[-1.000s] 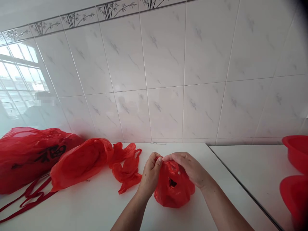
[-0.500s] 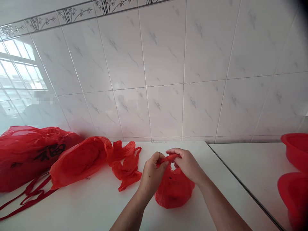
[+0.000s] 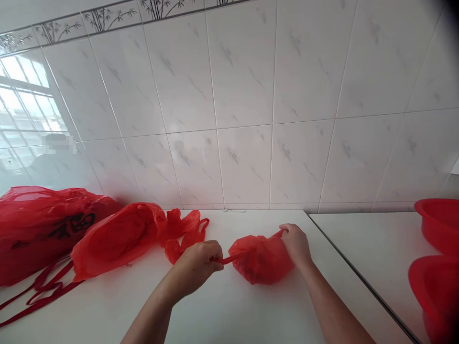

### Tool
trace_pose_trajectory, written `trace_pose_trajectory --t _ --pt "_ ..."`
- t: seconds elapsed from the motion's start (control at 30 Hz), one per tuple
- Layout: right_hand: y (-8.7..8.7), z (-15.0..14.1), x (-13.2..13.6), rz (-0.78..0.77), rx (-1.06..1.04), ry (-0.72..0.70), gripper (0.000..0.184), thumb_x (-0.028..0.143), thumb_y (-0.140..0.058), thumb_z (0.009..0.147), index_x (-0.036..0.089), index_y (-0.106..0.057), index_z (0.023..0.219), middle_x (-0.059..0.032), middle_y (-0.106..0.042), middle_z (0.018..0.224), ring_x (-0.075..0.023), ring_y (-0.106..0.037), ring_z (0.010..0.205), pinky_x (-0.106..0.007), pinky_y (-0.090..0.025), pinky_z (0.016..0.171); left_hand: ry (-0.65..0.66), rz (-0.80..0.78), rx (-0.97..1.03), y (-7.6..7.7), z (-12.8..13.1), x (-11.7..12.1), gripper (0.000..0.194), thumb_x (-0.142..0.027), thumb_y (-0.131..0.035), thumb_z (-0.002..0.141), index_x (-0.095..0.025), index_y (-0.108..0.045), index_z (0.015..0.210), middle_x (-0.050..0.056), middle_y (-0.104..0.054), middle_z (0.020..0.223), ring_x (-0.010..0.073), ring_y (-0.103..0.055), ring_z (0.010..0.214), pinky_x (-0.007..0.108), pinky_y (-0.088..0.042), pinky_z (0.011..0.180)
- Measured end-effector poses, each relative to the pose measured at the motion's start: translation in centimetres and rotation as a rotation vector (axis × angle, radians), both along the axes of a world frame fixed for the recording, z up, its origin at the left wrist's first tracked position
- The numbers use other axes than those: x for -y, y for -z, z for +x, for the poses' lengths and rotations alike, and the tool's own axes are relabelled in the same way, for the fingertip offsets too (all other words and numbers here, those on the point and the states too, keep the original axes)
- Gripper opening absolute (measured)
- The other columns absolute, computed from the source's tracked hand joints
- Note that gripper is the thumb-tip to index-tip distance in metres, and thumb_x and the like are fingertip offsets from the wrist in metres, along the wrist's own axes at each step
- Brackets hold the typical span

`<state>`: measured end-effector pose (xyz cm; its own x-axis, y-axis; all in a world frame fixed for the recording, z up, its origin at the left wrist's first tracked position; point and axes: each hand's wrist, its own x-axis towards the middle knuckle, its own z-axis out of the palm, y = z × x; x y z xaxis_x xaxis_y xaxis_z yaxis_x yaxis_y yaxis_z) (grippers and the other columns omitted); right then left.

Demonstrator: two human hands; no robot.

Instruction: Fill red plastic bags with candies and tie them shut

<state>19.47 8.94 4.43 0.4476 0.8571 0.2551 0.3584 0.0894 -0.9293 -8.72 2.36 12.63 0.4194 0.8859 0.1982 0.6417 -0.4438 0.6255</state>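
Note:
A small red plastic bag [image 3: 263, 260] with something dark inside hangs or rests at the middle of the white tabletop, stretched between my two hands. My left hand [image 3: 206, 258] is closed on one twisted handle of it, pulled out to the left. On the other side my right hand [image 3: 294, 241] pinches the opposite handle at the bag's upper right. The bag's top is drawn together; its contents cannot be made out.
Left of my hands lie a loose red plastic bag [image 3: 122, 239] with crumpled handles and a larger red bag [image 3: 53, 229] with black lettering and straps. Two red basins [image 3: 435, 234] stand at the right, past a dark seam [image 3: 358, 272] in the tabletop. A tiled wall [image 3: 244, 162] closes the back.
My hands were together over the bag's top and have drawn apart, left hand to the left and lower, right hand slightly right. The handles are now pulled taut and the top is closed.

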Motion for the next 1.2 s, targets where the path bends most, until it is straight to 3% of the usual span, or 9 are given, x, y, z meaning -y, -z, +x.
trace_pose_trajectory --t 0.23,0.33,0.53,0.67,0.77,0.87,1.0,1.1,1.2 --pt "0.5 0.7 -0.7 0.011 -0.108 -0.069 0.025 0.031 -0.051 0.076 0.023 -0.062 0.098 -0.0059 -0.065 0.1 -0.0237 -0.059 0.097 -0.041 -0.045 0.088 -0.057 -0.126 0.14 0.4 0.1 0.0 0.015 -0.026 -0.052 0.078 -0.02 -0.048 0.065 -0.003 -0.05 0.062 0.0119 -0.041 0.056 0.023 -0.027 0.049" --pt "0.2 0.6 -0.3 0.007 -0.385 -0.298 0.046 0.043 -0.058 0.079 0.022 -0.051 0.12 -0.0062 -0.066 0.101 -0.0212 -0.063 0.093 -0.036 -0.051 0.081 -0.033 -0.206 0.335 0.7 0.6 -0.4 0.013 -0.029 -0.05 0.081 -0.02 -0.049 0.072 -0.001 -0.06 0.07 0.0137 -0.053 0.065 0.024 -0.039 0.057" --pt "0.2 0.3 0.8 -0.262 -0.656 -0.788 0.038 0.043 -0.07 0.073 0.018 -0.066 0.101 -0.0093 -0.066 0.105 -0.0211 -0.062 0.092 -0.034 -0.046 0.086 -0.039 -0.27 0.497 1.1 1.6 -1.3 0.02 -0.037 -0.053 0.082 -0.019 -0.048 0.076 0.003 -0.066 0.081 0.0136 -0.058 0.069 0.026 -0.046 0.061" --pt "-2.0 -0.6 1.7 -0.171 -0.487 -0.836 0.036 0.047 -0.062 0.08 0.02 -0.067 0.104 -0.0075 -0.066 0.104 -0.0174 -0.058 0.087 -0.032 -0.044 0.08 -0.039 -0.258 0.561 1.2 2.2 -1.7 0.022 -0.039 -0.054 0.083 -0.019 -0.048 0.078 0.003 -0.066 0.085 0.0136 -0.058 0.072 0.027 -0.047 0.064" --pt "-4.1 -2.0 2.7 -0.111 -0.268 -0.865 0.035 0.049 -0.056 0.084 0.021 -0.067 0.103 -0.0014 -0.064 0.075 -0.0109 -0.046 0.062 -0.027 -0.038 0.065 -0.053 -0.227 0.586 1.2 2.9 -1.9 0.023 -0.04 -0.054 0.084 -0.018 -0.049 0.078 0.003 -0.065 0.086 0.014 -0.058 0.076 0.028 -0.046 0.07" --pt "-5.3 -3.7 3.8 -0.09 -0.159 -0.964 0.036 0.052 -0.052 0.085 0.019 -0.067 0.082 0.005 -0.043 0.052 -0.009 -0.031 0.052 -0.026 -0.03 0.057 -0.079 -0.175 0.609 0.9 3.8 -2.1 0.023 -0.04 -0.053 0.085 -0.018 -0.051 0.079 0.003 -0.065 0.086 0.0146 -0.058 0.08 0.029 -0.045 0.075" --pt "-5.1 -5.4 4.2 -0.053 -0.2 -0.93 0.051 0.057 -0.039 0.088 0.018 -0.05 0.057 0.0044 -0.034 0.054 -0.0089 -0.027 0.052 -0.026 -0.026 0.055 -0.133 -0.098 0.604 0.6 4.8 -2.6 0.021 -0.038 -0.054 0.084 -0.018 -0.054 0.078 0.002 -0.065 0.082 0.0149 -0.057 0.081 0.028 -0.043 0.075" --pt "-4.4 -5.7 3.7 -0.09 -0.322 -0.735 0.036 0.054 -0.045 0.086 0.02 -0.054 0.075 0.0052 -0.041 0.055 -0.009 -0.034 0.051 -0.025 -0.03 0.054 -0.162 -0.062 0.598 0.6 5.2 -2.7 0.02 -0.037 -0.055 0.082 -0.018 -0.054 0.075 0.001 -0.063 0.078 0.0151 -0.056 0.077 0.027 -0.043 0.071" --pt "-3.9 -5.6 3.2 -0.201 -0.325 -0.815 0.03 0.043 -0.06 0.079 0.024 -0.056 0.102 0.0041 -0.054 0.064 -0.0113 -0.046 0.056 -0.025 -0.036 0.057 -0.12 -0.074 0.635 0.6 5.5 -2.5 0.021 -0.036 -0.057 0.082 -0.017 -0.053 0.074 0.001 -0.061 0.076 0.0144 -0.055 0.073 0.026 -0.043 0.067"
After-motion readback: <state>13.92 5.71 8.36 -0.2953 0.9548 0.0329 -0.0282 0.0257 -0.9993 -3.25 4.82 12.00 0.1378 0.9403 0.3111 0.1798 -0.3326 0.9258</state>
